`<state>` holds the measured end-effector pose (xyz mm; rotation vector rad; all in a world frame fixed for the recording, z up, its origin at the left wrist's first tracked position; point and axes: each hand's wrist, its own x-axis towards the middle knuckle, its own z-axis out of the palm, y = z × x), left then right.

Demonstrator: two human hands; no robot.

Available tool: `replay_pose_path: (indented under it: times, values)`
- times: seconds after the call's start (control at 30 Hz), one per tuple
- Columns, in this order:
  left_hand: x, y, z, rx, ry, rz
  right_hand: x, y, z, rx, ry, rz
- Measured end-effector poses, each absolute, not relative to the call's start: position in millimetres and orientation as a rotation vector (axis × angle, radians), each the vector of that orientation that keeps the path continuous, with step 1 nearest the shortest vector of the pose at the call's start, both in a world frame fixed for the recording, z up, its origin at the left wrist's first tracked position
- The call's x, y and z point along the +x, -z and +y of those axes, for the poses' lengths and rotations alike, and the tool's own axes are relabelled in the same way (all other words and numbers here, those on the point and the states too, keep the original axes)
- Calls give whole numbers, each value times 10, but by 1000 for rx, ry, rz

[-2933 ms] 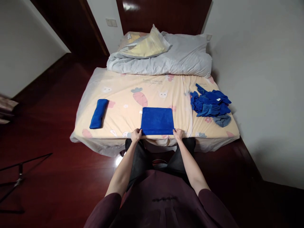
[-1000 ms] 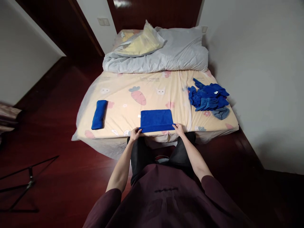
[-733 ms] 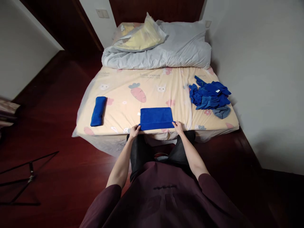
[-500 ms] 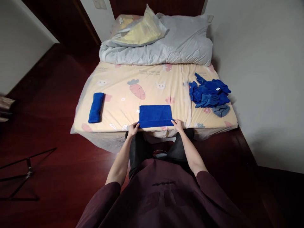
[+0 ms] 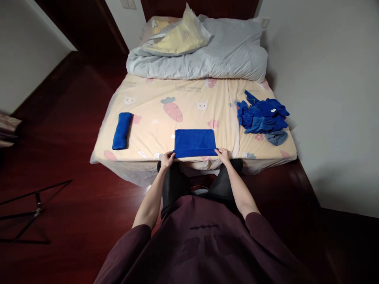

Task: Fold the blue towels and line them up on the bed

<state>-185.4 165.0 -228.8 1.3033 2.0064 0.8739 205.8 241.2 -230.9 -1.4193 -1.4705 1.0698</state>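
Observation:
A blue towel (image 5: pixel 194 139) lies flat at the front edge of the bed, its near edge turned up into a narrow strip. My left hand (image 5: pixel 167 159) pinches the strip's left end, and my right hand (image 5: pixel 222 155) pinches its right end. A small white tag sticks out at the towel's left side. To the left lies a rolled blue towel (image 5: pixel 121 131). On the right side of the bed is a crumpled heap of blue cloths (image 5: pixel 263 114), with a greyer piece at its near side.
The bed (image 5: pixel 148 100) has a cream sheet with carrot and rabbit prints. A grey-white quilt (image 5: pixel 233 51) and a yellow pillow (image 5: pixel 183 37) are at its head. A black metal stand (image 5: pixel 37 211) is on the floor at left. A wall borders the right.
The view has shifted slightly. Both hands still pinch the folded near edge of the towel, and the fold looks about the same.

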Motion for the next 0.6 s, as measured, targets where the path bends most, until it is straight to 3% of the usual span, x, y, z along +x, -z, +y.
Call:
replay_pose_path:
  times: [0.6]
  values:
    - [-1706, 2247, 1656, 1288, -940, 2055, 1944, 2356, 2451, -1624, -925, -1451]
